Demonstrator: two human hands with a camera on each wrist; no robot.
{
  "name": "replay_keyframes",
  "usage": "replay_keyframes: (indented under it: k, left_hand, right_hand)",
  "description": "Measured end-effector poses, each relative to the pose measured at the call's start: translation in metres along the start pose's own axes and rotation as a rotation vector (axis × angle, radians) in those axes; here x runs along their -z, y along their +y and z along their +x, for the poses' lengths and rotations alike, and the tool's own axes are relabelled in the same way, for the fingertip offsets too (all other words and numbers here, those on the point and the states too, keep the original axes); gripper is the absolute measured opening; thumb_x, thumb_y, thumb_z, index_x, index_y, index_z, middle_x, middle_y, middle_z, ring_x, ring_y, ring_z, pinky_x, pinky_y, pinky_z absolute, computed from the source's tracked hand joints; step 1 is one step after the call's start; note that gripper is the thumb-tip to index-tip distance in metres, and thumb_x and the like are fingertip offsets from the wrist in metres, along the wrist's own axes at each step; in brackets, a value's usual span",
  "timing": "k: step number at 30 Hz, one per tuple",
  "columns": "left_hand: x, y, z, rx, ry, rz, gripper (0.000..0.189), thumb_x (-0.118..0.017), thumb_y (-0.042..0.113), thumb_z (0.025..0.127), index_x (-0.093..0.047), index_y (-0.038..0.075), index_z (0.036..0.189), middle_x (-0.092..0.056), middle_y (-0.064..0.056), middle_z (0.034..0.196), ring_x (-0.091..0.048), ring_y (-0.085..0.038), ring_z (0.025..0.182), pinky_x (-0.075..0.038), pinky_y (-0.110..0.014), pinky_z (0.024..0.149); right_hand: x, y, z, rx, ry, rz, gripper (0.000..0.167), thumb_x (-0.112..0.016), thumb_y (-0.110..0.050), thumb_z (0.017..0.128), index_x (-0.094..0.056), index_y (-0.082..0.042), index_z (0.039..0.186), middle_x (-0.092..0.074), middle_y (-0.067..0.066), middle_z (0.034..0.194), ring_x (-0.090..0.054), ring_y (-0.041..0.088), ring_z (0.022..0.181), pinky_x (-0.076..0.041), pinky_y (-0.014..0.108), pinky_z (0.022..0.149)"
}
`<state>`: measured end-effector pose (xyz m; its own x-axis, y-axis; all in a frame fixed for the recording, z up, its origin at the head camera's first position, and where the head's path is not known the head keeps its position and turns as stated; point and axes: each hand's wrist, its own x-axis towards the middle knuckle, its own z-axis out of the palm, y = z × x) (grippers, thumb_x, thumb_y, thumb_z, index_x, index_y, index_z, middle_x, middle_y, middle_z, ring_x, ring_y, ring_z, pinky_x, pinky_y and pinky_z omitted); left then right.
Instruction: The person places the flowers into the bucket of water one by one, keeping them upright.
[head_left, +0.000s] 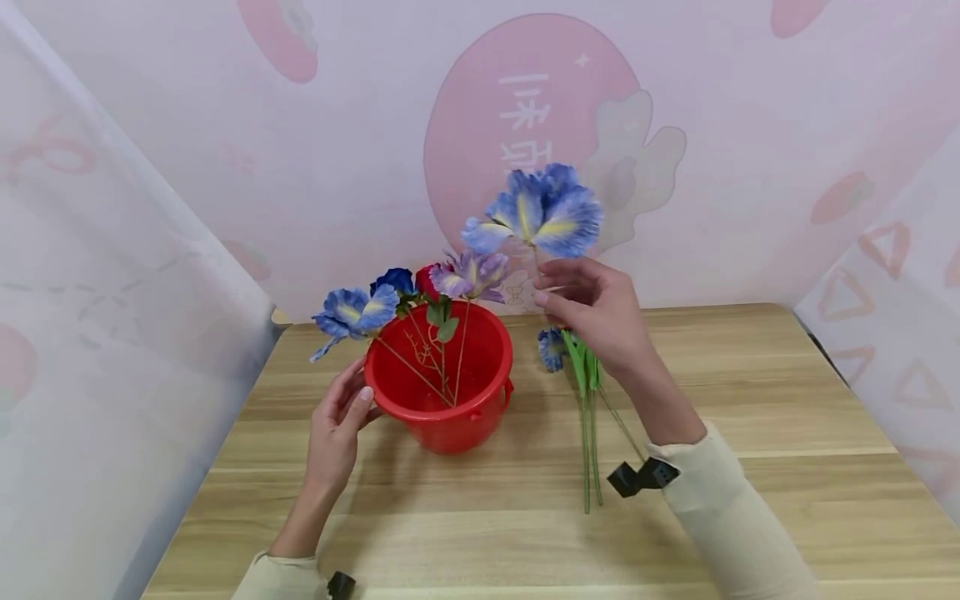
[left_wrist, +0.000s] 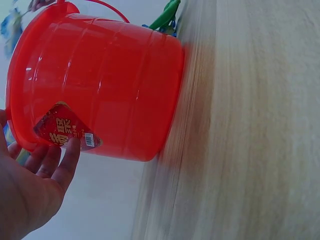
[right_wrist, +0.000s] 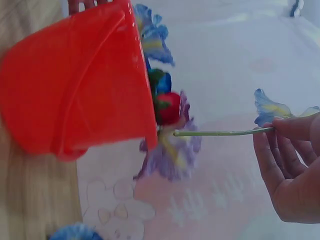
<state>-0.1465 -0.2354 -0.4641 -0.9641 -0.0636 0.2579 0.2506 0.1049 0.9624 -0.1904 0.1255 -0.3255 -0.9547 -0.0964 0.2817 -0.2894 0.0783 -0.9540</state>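
Note:
In the head view my right hand (head_left: 603,312) pinches the stem of a blue artificial iris (head_left: 551,212) between thumb and fingers, the bloom up. The right wrist view shows its short green stem (right_wrist: 220,133) pointing toward the bucket's mouth. My left hand (head_left: 337,425) holds the side of the red bucket (head_left: 450,433) near the rim, fingers against the outer wall by a diamond-shaped label (left_wrist: 62,125). Inside the bucket stand another blue iris (head_left: 352,312), a dark blue rose (head_left: 395,281), a red rose (right_wrist: 169,108) and a purple iris (head_left: 472,275).
Right of the bucket, several green stems (head_left: 588,442) lie on the wooden table (head_left: 495,533), with a blue flower head (head_left: 552,350) at their far end. A pale printed curtain (head_left: 360,167) hangs behind the table and along both sides.

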Motion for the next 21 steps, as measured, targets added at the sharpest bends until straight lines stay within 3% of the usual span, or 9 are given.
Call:
replay_keyframes:
  k: [3, 12, 21]
  left_hand:
    - [0.0, 0.0, 0.0, -0.001, -0.002, -0.005, 0.048, -0.055, 0.018, 0.113, -0.049, 0.013, 0.161, -0.057, -0.022, 0.156, -0.071, -0.01, 0.126, -0.064, -0.023, 0.092]
    - [0.0, 0.0, -0.001, 0.011, 0.0, -0.003, 0.048, -0.055, 0.018, 0.113, -0.05, 0.013, 0.16, -0.058, -0.021, 0.155, -0.071, -0.013, 0.126, -0.064, -0.023, 0.091]
    - [0.0, 0.0, 0.0, 0.008, 0.001, -0.022, 0.048, -0.056, 0.017, 0.113, -0.05, 0.012, 0.16, -0.058, -0.021, 0.154, -0.071, -0.015, 0.128, -0.064, -0.024, 0.092]
  right_hand:
    - [-0.016, -0.006, 0.01, 0.035, -0.026, -0.005, 0.035, -0.078, -0.006, 0.097, -0.07, 0.0, 0.131, -0.076, 0.02, 0.121, -0.076, 0.024, 0.095, -0.068, 0.031, 0.079]
    - [-0.061, -0.005, 0.037, 0.085, -0.076, 0.0, 0.032, -0.076, -0.006, 0.098, -0.072, -0.001, 0.13, -0.076, 0.018, 0.119, -0.076, 0.038, 0.101, -0.069, 0.038, 0.081]
    - [-0.095, 0.002, 0.05, 0.117, -0.08, -0.054, 0.027, -0.078, -0.008, 0.098, -0.076, -0.003, 0.125, -0.078, 0.014, 0.117, -0.077, 0.027, 0.1, -0.067, 0.033, 0.084]
